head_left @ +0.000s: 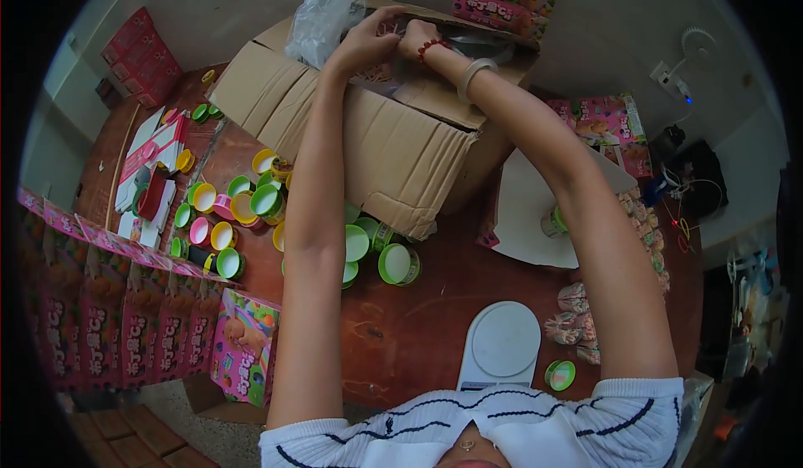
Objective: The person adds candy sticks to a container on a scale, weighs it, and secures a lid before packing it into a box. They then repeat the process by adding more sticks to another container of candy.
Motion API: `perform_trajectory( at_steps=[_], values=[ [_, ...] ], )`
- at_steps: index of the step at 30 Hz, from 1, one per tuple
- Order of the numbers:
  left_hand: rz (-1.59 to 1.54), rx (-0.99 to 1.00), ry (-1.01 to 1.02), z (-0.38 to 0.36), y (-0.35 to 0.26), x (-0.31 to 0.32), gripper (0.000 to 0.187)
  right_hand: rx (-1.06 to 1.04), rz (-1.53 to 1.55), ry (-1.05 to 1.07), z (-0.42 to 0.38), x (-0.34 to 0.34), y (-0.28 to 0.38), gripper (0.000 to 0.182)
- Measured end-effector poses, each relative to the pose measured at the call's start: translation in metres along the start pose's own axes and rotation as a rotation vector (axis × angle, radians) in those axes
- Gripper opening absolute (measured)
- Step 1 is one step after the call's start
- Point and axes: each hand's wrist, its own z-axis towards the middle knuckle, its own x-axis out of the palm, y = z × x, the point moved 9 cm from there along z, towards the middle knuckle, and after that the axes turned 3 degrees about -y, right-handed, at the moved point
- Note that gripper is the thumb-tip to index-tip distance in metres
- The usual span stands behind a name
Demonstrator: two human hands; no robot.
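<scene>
Both arms reach forward to an open cardboard box point(401, 154) at the top centre. My left hand point(368, 43) is at the box's opening, its fingers bent over small striped items inside, beside a crumpled clear plastic bag point(328, 16). Close to its right, my right hand point(418, 40) has its fingers curled at the same opening; what it holds, if anything, is too small to make out. A red bead bracelet and a pale bangle are on the right wrist. The box's flaps are folded outward.
Green, yellow and pink round tubs point(242, 209) cluster left of centre. A white scale point(504, 342) lies near the front edge. Pink printed boxes point(244, 347) stand at the left. A white card sheet point(531, 209) and wrapped bundles point(574, 326) lie at the right.
</scene>
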Motion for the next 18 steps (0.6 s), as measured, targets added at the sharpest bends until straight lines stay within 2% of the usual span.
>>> perform_trajectory(
  at_steps=[1, 3, 5, 7, 9, 11, 12, 13, 15, 16, 18],
  values=[
    [-0.004, 0.004, 0.009, -0.002, -0.004, 0.004, 0.052, -0.039, -0.036, -0.005, -0.005, -0.006, 0.004, 0.069],
    [0.112, 0.049, -0.135, -0.009, -0.016, -0.004, 0.052, -0.129, -0.116, -0.008, -0.007, -0.010, 0.009, 0.062],
    [0.131, 0.004, -0.138, -0.009, -0.023, -0.006, 0.045, -0.122, -0.153, 0.016, 0.004, -0.006, 0.003, 0.067],
    [0.150, -0.043, -0.150, -0.006, -0.008, -0.008, 0.040, 0.007, 0.155, 0.346, 0.000, 0.016, -0.010, 0.073],
    [0.084, 0.021, -0.133, -0.001, -0.014, -0.007, 0.026, 0.053, 0.194, 0.431, -0.002, 0.024, -0.016, 0.080],
    [0.175, -0.027, -0.109, -0.006, -0.018, -0.007, 0.025, 0.065, -0.023, 0.068, 0.007, 0.007, -0.015, 0.087],
    [0.264, -0.077, -0.089, -0.007, -0.014, -0.006, 0.024, 0.041, -0.023, 0.040, 0.007, 0.005, -0.012, 0.095],
    [0.265, -0.073, -0.085, -0.005, -0.014, -0.006, 0.024, 0.045, -0.021, 0.035, 0.007, 0.003, -0.014, 0.095],
    [0.023, 0.064, -0.339, -0.006, -0.028, -0.030, 0.026, 0.166, 0.202, 0.207, 0.005, 0.010, -0.022, 0.098],
    [0.029, 0.067, -0.340, -0.008, -0.029, -0.030, 0.026, 0.113, 0.191, 0.273, 0.004, 0.007, -0.017, 0.097],
    [0.111, -0.133, -0.591, -0.025, -0.014, -0.059, 0.034, 0.068, 0.220, 0.372, 0.023, 0.027, -0.026, 0.093]
  ],
)
